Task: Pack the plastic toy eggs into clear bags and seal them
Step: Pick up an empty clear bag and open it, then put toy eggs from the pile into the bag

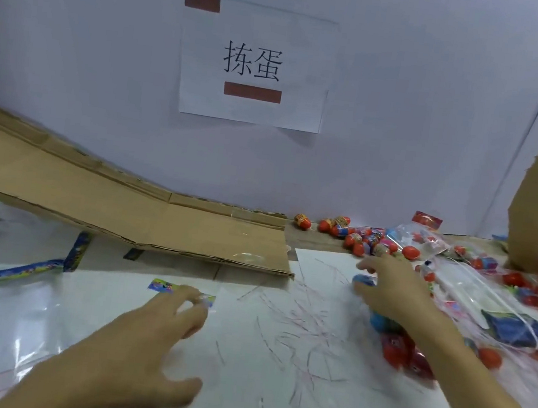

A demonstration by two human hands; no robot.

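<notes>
A worker's right hand (392,290), fingers spread, reaches over blue and red toy eggs (396,345) toward the loose pile (368,239) just beyond, while the left hand (150,335) pinches a clear bag's printed header (179,289) on the table (271,390).

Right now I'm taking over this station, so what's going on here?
A person is bagging small red and blue plastic toy eggs. The left hand pinches the colourful header strip of a clear plastic bag on the white paper-covered table. The right hand reaches over eggs near the loose heap. Filled bags lie at right.
</notes>
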